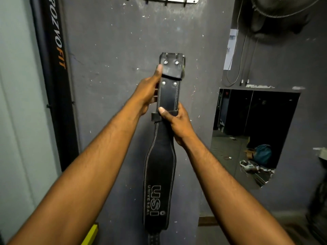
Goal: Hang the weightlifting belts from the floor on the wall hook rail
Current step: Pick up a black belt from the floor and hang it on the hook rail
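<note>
While both hands clamp a black leather weightlifting belt (160,167) upright before the grey wall (115,41), the left hand (147,92) grips its edge near the riveted buckle end and the right hand (177,122) closes around the keeper loop, well below the hook rail (169,0).

Grey scuffed wall (115,41); black ROZVOFIT post (54,68) left; mirror (247,131) right; fan (283,9) above.
</note>
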Demonstrator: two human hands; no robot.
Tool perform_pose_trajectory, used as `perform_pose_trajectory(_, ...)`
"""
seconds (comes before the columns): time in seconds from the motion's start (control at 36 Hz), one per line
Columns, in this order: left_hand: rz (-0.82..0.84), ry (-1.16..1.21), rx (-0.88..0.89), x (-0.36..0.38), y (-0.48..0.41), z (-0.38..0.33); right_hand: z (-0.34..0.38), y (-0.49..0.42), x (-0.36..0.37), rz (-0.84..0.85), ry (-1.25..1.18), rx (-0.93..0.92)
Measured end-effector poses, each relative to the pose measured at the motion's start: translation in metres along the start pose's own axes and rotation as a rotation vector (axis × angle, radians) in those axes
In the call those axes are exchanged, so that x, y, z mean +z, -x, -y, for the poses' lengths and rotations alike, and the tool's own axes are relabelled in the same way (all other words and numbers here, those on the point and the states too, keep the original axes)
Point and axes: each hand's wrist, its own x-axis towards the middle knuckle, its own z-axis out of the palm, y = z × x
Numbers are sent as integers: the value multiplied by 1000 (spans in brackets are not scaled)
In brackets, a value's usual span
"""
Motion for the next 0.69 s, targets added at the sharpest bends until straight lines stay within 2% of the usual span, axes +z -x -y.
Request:
perform_pose_trajectory(0.17,-140,55,60,10,-13,14,-3,6,-14,111,80,135)
perform_pose_trajectory(0.31,-28,46,31,19,-1,31,43,-19,-33,-88,158,165)
perform_pose_trajectory(0.36,30,39,26,28,7,37,60,-29,-35,-93,232,151)
perform_pose_trajectory(0.44,23,-41,19,39,18,50,75,-43,-36,-74,287,160)
perform_pose_trajectory(0.58,-10,63,-27,34,21,62,73,-47,-35,-20,286,24)
perform_pose_trajectory(0.69,-176,-112,156,26,14,59,54,-44,-22,-97,413,-64)
